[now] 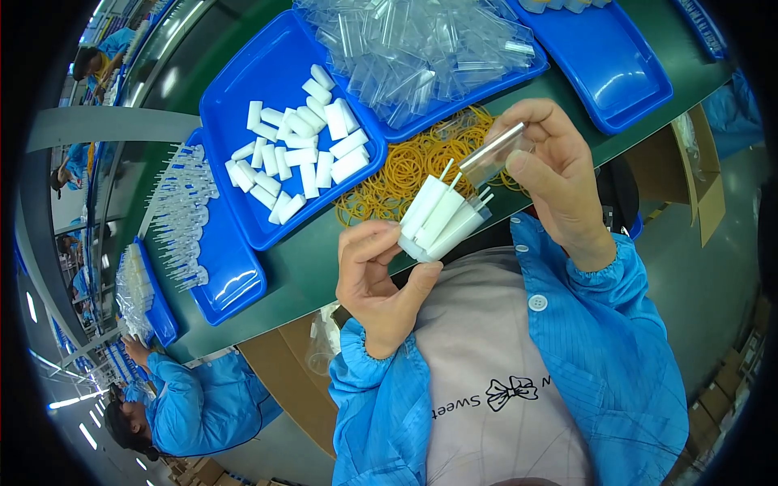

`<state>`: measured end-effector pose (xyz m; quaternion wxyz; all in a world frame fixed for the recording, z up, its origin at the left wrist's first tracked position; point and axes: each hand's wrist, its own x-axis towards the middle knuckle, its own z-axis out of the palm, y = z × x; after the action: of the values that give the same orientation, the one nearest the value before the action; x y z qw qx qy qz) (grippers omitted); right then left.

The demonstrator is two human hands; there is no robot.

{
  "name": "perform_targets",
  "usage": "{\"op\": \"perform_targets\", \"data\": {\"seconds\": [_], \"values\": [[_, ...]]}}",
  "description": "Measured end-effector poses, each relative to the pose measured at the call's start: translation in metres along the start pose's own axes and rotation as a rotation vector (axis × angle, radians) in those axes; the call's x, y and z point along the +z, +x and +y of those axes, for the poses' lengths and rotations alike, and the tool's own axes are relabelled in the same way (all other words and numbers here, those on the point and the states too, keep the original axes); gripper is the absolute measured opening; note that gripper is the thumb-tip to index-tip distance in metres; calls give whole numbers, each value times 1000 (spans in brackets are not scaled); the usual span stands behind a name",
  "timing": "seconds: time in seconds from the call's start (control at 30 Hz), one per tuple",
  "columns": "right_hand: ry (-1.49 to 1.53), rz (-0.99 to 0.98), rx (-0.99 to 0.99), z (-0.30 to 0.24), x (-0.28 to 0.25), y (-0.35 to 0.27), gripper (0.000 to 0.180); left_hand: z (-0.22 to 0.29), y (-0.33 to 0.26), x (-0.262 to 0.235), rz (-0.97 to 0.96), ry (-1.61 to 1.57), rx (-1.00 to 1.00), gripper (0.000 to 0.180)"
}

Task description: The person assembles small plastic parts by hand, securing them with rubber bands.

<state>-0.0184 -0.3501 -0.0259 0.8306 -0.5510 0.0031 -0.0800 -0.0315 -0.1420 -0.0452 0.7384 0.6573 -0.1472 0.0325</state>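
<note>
In front of my chest my left hand (377, 283) is closed on a bundle of white plastic parts (442, 215), gripping its lower end between thumb and fingers. Thin white stems poke out of the bundle's upper end, which tilts up to the right. My right hand (555, 174) pinches a clear plastic sleeve (489, 158) between thumb and fingers, just above those stems. Whether the sleeve touches the stems I cannot tell. Behind both hands a heap of yellow rubber bands (397, 180) lies on the green table (301, 271).
Beyond the hands are a blue tray (243, 77) of white blocks (312, 125) and another heaped with clear sleeves (421, 49). At left, clear stemmed parts (182, 219) lie on a blue tray (235, 283). A person in blue (203, 401) works farther left. A cardboard box (703, 162) stands at right.
</note>
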Motion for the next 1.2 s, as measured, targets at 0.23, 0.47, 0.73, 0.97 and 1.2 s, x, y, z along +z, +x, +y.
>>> {"op": "perform_targets", "data": {"seconds": [0.23,0.47,0.73,0.97,1.2], "values": [[89,-72,84,2,4,-1,35,0,1,1,-7,18,-6,49],[48,-80,68,1,5,1,35,10,5,2,-53,274,-25,53],[38,-159,36,1,-2,9,31,13,12,1,-117,353,5,49],[25,-127,31,-1,7,7,32,13,12,3,-85,328,-42,50],[-7,-154,-11,-2,5,9,34,15,16,1,-185,323,-34,52]]}}
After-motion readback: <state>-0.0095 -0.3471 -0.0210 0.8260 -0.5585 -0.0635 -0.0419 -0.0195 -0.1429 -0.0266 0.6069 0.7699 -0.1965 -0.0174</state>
